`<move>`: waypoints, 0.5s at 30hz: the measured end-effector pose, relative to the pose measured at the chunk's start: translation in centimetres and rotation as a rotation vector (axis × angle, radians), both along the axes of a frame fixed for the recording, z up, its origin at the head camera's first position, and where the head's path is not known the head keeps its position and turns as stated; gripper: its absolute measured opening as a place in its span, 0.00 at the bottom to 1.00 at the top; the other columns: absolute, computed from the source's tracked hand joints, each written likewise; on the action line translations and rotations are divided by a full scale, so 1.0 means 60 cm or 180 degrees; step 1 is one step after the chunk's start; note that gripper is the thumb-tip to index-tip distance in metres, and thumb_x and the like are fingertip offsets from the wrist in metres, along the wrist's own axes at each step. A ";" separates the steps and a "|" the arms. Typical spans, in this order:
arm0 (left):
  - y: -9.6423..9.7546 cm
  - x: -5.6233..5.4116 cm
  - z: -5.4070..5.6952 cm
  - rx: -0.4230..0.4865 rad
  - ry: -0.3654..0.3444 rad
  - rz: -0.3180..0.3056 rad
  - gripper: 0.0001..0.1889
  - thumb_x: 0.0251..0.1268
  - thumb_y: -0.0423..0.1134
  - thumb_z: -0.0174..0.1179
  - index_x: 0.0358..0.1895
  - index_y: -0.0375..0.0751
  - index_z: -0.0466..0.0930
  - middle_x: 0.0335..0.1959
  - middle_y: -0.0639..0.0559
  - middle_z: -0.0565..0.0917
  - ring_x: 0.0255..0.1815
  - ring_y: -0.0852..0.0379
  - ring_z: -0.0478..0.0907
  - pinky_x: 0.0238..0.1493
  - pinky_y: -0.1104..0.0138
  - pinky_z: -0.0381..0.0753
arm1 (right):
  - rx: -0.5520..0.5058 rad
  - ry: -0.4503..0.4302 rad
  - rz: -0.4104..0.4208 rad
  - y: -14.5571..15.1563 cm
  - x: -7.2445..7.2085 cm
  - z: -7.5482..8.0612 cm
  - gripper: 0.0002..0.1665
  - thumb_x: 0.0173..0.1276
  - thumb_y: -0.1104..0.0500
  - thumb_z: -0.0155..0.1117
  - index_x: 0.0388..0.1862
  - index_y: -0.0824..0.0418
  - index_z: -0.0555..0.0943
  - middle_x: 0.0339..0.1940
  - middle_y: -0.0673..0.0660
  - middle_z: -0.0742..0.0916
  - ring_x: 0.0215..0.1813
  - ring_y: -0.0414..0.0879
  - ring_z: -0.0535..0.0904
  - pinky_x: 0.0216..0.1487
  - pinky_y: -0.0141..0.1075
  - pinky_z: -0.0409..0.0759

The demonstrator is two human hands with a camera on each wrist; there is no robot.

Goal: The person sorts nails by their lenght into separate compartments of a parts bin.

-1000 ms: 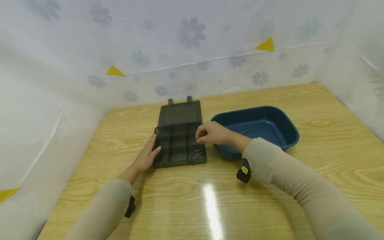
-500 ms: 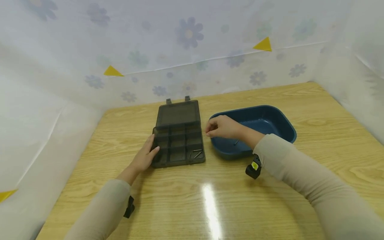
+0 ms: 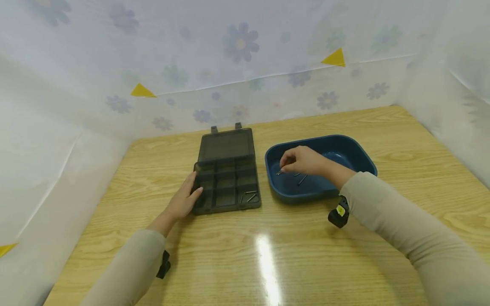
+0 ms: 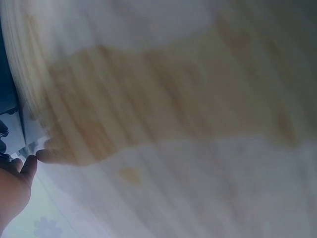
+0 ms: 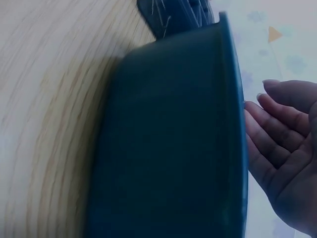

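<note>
A dark translucent compartment box (image 3: pixel 226 187) lies with its lid (image 3: pixel 226 144) folded back. My left hand (image 3: pixel 183 199) rests along the box's left edge, fingers straight and thumb over the rim. Three thin metal pins (image 3: pixel 251 198), like small screws or nails, lie in the front right compartment. To the right stands a blue plastic basin (image 3: pixel 356 154) with several similar pins (image 3: pixel 302 180) on its bottom. My right hand (image 3: pixel 304 160) hovers within the basin's left part, fingers loosely bent close over the pins. In the right wrist view, thumb and fingertips are apart with nothing between them.
Both containers stand on a wood-grain table (image 3: pixel 214 259), a narrow gap between them. The basin's raised wall (image 5: pixel 168 134) fills much of the right wrist view. A white flowered curtain (image 3: pixel 199 63) encloses the table at the back and sides.
My right hand has moved right, from over the compartment box's right edge to inside the basin, and its fingers have loosened. My left hand stays on the box.
</note>
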State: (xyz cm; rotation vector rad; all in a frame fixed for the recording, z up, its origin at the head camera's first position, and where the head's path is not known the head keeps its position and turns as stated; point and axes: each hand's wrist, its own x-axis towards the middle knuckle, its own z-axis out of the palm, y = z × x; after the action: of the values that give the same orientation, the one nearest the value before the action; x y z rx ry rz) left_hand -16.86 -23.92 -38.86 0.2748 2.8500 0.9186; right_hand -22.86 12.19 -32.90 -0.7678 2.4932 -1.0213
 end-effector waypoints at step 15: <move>0.005 0.003 0.004 0.0004 -0.0016 0.0021 0.32 0.68 0.47 0.36 0.67 0.38 0.35 0.67 0.40 0.40 0.66 0.44 0.38 0.60 0.50 0.42 | 0.0208 -0.0029 -0.0026 0.056 -0.014 -0.025 0.12 0.60 0.62 0.56 0.41 0.67 0.77 0.34 0.54 0.82 0.38 0.47 0.76 0.39 0.40 0.74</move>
State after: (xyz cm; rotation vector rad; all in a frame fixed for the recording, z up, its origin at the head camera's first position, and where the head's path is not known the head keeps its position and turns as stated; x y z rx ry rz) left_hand -16.67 -23.64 -38.63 0.2631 2.8477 0.9210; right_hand -23.72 15.57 -34.41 -0.7324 2.5107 -0.9389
